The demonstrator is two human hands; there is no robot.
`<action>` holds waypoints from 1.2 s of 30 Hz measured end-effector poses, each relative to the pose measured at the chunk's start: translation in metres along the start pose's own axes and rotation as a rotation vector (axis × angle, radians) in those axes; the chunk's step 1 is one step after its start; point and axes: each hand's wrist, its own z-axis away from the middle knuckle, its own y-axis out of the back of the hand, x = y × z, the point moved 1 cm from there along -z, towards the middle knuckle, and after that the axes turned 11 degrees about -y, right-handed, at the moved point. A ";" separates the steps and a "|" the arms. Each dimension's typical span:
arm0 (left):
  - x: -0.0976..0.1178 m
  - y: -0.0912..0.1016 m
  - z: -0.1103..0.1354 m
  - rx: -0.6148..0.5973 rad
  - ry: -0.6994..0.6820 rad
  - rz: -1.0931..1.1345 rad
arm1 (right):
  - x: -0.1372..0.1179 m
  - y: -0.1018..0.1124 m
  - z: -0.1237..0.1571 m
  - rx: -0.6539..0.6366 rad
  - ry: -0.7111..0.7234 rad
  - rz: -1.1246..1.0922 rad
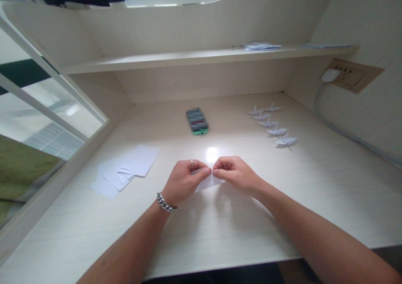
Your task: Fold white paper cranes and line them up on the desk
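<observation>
A small white paper sheet (210, 182) lies on the pale desk (282, 200) in front of me, partly hidden under my hands. My left hand (184, 180), with a ring and a metal bracelet, pinches its upper edge with curled fingers. My right hand (234, 173) pinches the same edge, its fingertips meeting those of the left. Both hands are closed on the paper.
Loose white sheets (127, 170) lie to the left. Several folded paper cranes (272, 125) form a row at the right. A green-edged phone (197, 121) lies at the back centre. A shelf (201, 58) holds more papers (260, 46). A wall socket (347, 75) with a plug and cable is on the right.
</observation>
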 end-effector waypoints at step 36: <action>0.000 0.001 0.003 -0.036 -0.007 0.068 | -0.005 0.005 0.003 0.083 0.071 0.011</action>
